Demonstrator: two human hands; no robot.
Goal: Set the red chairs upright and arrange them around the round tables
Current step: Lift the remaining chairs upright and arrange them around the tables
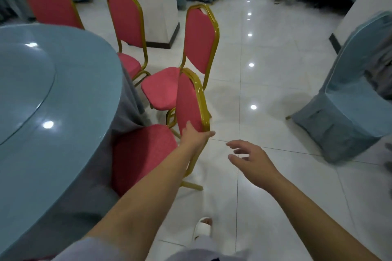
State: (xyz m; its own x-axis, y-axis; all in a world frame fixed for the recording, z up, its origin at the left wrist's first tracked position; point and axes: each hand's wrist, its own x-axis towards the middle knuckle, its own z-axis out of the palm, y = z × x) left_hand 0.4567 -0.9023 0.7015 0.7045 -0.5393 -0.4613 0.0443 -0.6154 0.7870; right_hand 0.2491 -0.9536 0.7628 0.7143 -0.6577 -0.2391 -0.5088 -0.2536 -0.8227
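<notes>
Left grip (196, 135) clasps the gold back of the near red chair (187, 101); right grip (252, 160) hangs open, empty. I'd add it, then push squarely toward the counter (63, 137).

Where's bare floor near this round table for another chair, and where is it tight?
Free: the tiled aisle between the near red chair and the blue-covered chair, below the right hand. Tight: along the round table rim, where that chair, gripped by the left hand, crowds the next red chair.
</notes>
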